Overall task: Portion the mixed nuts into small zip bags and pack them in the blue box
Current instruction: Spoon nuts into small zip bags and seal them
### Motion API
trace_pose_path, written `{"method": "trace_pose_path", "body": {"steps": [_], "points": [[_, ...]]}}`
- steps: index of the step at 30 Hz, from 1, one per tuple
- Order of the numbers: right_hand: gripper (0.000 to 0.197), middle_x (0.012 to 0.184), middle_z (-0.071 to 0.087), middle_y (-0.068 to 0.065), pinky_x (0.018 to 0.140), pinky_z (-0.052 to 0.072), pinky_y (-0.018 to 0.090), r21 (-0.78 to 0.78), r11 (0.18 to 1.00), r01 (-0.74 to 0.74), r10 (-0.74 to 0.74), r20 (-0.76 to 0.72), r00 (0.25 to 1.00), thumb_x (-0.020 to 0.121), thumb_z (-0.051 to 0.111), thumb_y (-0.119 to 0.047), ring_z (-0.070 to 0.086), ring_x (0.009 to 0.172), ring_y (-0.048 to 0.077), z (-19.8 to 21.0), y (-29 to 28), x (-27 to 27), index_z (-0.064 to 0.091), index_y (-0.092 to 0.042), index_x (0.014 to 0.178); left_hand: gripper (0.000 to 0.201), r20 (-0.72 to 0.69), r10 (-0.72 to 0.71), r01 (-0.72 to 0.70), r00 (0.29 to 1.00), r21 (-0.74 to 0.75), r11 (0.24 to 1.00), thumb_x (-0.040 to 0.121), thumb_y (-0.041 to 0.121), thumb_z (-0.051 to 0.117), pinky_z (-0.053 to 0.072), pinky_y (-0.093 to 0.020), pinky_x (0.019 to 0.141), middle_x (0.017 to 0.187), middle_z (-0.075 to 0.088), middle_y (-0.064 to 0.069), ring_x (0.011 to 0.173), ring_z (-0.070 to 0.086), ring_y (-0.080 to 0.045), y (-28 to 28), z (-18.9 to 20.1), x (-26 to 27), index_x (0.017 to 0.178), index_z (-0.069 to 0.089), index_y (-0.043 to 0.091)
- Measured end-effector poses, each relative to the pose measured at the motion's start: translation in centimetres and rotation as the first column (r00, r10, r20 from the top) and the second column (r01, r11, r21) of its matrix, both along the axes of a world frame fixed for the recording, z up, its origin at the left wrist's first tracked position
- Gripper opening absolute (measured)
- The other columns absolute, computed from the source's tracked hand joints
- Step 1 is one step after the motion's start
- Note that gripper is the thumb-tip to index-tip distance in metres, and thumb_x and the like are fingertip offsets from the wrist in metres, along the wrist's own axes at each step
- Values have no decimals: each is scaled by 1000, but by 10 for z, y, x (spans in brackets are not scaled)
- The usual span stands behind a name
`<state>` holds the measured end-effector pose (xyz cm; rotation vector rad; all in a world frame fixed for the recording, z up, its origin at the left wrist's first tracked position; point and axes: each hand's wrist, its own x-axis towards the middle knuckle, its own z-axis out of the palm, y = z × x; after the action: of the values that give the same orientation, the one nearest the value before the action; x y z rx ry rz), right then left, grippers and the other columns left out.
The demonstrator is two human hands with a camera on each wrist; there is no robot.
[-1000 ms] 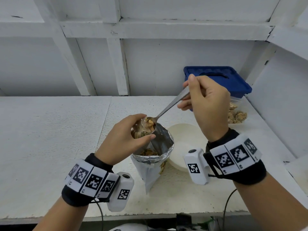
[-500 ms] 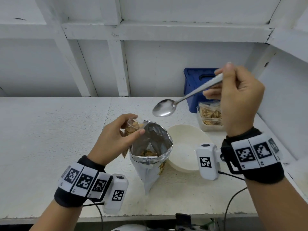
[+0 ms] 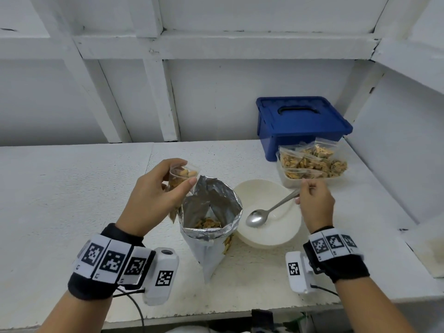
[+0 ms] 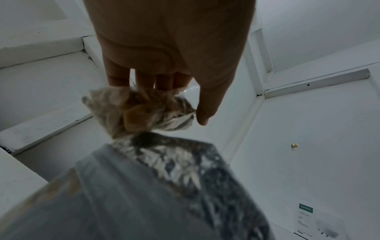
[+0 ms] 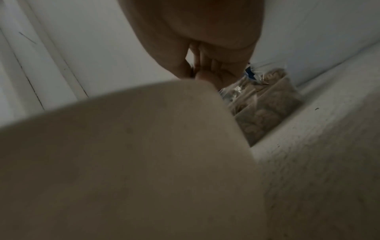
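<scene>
- Left hand [image 3: 153,198]: thumb and fingers clamped on a small zip bag [image 3: 181,176] part-filled with nuts, held just above the open foil pouch [image 3: 211,222]
- Foil pouch: upright near the front edge of the worktop [image 3: 60,188], nuts visible inside
- Right hand [image 3: 316,204]: fingers pinched on the handle of a spoon [image 3: 269,211]; its head lies in the white bowl [image 3: 271,239], just right of the pouch
- Filled zip bags [image 3: 312,162]: piled in a clear tray [image 3: 312,182] behind the bowl
- Blue box [image 3: 301,122]: lid on, back right corner of the worktop, touching the tray
</scene>
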<state>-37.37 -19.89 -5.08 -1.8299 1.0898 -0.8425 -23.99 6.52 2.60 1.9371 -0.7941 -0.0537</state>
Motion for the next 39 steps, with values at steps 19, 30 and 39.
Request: {"method": "trace_pose_path", "body": {"steps": [19, 30, 39], "points": [[45, 95, 63, -11, 80, 46, 33, -411, 593, -693, 707, -146, 692, 81, 49, -53, 55, 89, 8, 89, 110, 37, 62, -18, 107, 39, -56, 61, -72, 997, -233, 970, 70, 48, 63, 46, -10, 62, 83, 66, 10, 72, 63, 3, -31, 31, -21, 100, 54, 24], [17, 86, 61, -19, 71, 44, 8, -181, 653, -735, 746, -13, 666, 89, 59, -23, 58, 82, -6, 90, 96, 41, 63, -20, 106, 21, -186, -82, 13, 979, -345, 939, 77, 34, 58, 56, -35, 80, 85, 72, 10, 85, 67, -7, -27, 26, -17, 93, 64, 22], [12, 89, 70, -9, 72, 50, 16, -163, 679, -716, 734, 137, 665, 87, 63, -21, 62, 82, 4, 98, 89, 44, 70, -19, 97, 8, -93, -82, 49, 992, -307, 950, 81, 29, 62, 57, -41, 71, 79, 71, 0, 74, 68, -16, -28, 19, -11, 78, 65, 22]]}}
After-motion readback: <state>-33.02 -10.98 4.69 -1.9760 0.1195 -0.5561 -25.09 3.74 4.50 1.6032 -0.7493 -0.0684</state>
